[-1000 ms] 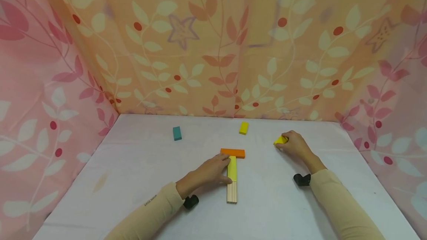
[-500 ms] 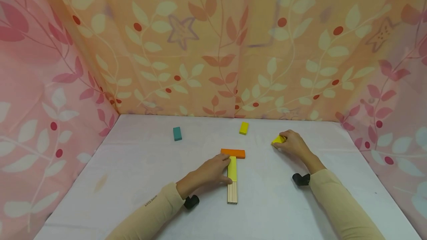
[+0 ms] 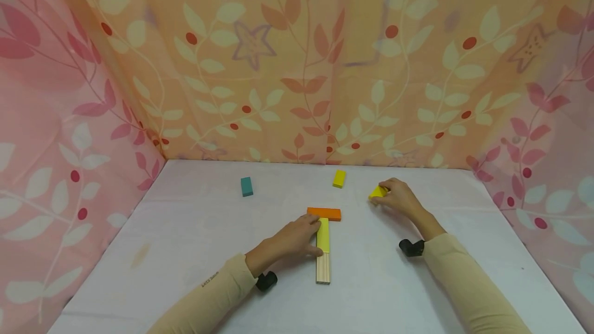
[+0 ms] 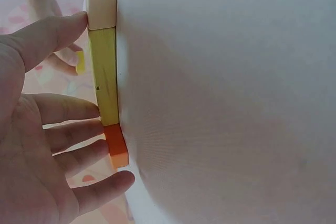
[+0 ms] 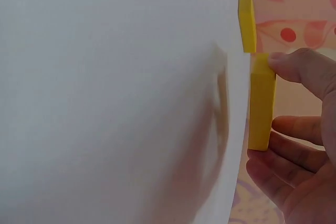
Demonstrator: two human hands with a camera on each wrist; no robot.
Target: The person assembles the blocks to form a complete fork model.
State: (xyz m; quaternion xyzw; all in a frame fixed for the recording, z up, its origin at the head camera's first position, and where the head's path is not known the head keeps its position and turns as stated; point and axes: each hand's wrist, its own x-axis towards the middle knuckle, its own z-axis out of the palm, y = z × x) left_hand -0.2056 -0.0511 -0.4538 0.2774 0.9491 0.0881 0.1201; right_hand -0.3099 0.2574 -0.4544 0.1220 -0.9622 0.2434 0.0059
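In the head view my left hand (image 3: 290, 241) rests beside a row of flat wooden blocks. Its fairly straight fingers and thumb touch the edge of the row in the left wrist view. That row has a plain wood block (image 3: 323, 268), a light yellow block (image 3: 324, 236) and, across its far end, an orange block (image 3: 325, 214), forming a T. My right hand (image 3: 400, 199) pinches a brighter yellow block (image 5: 261, 108) between thumb and fingers, to the right of the T. The right wrist view shows that block raised, with a shadow on the tabletop.
Another yellow block (image 3: 339, 179) lies near the back of the white tabletop (image 3: 195, 231). A teal block (image 3: 247, 186) lies at the back left. Patterned cloth (image 3: 209, 92) rises at the back and sides. A dark wrist camera (image 3: 411, 248) sits by the right cuff.
My right hand has moved a little to the left with the yellow block in its grasp. The left hand and the T of blocks look the same.
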